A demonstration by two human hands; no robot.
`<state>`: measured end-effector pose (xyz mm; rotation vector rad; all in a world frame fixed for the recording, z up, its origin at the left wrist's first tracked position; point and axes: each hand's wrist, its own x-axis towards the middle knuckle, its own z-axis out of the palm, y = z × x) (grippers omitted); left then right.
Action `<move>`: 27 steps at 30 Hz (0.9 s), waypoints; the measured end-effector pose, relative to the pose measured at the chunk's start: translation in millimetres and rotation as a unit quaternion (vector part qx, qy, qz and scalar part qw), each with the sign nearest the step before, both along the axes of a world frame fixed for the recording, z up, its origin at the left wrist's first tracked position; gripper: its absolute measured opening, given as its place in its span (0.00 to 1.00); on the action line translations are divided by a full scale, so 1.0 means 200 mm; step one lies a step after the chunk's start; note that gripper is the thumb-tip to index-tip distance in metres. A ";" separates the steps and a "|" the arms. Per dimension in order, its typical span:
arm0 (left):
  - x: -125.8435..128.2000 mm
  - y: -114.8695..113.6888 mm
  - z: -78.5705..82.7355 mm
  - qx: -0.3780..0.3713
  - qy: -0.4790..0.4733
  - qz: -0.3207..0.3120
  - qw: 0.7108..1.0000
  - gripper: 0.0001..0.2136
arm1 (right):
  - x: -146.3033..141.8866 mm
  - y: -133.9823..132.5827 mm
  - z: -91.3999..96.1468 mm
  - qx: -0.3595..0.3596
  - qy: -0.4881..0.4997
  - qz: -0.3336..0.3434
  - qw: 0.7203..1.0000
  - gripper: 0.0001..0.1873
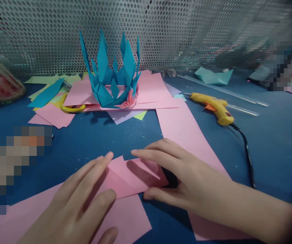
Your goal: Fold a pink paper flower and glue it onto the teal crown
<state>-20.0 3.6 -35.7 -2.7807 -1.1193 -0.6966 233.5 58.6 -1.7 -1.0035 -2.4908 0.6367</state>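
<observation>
A small folded pink paper piece (133, 176) lies on the blue table near me. My left hand (82, 203) rests on its left part, fingers stretched flat, fingertips at the top edge. My right hand (183, 176) presses the right part, fingers extended across the fold and thumb at the lower edge. A larger pink sheet (125, 220) lies underneath. Behind stands a teal origami crown-like flower (112, 74) on pink sheets, with a small pink folded piece (128, 101) at its base.
A yellow glue gun (215, 106) with a black cord (247, 152) lies at the right. A long pink strip (183, 132) runs toward my right arm. Yellow-handled scissors (71, 107), coloured papers and a teal scrap (213, 76) sit further back by a perforated metal wall (161, 30).
</observation>
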 end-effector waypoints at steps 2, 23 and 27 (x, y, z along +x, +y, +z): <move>-0.01 0.01 0.01 -0.005 0.003 -0.006 1.000 0.07 | -0.01 0.00 0.00 -0.008 0.017 -0.008 1.000 0.28; 0.02 -0.02 0.00 0.033 -0.061 -0.060 0.996 0.12 | 0.00 0.01 -0.02 0.175 -0.005 0.168 0.970 0.10; -0.01 -0.03 -0.03 0.047 -0.023 -0.071 0.996 0.08 | 0.00 0.00 -0.01 0.177 -0.013 0.185 0.967 0.11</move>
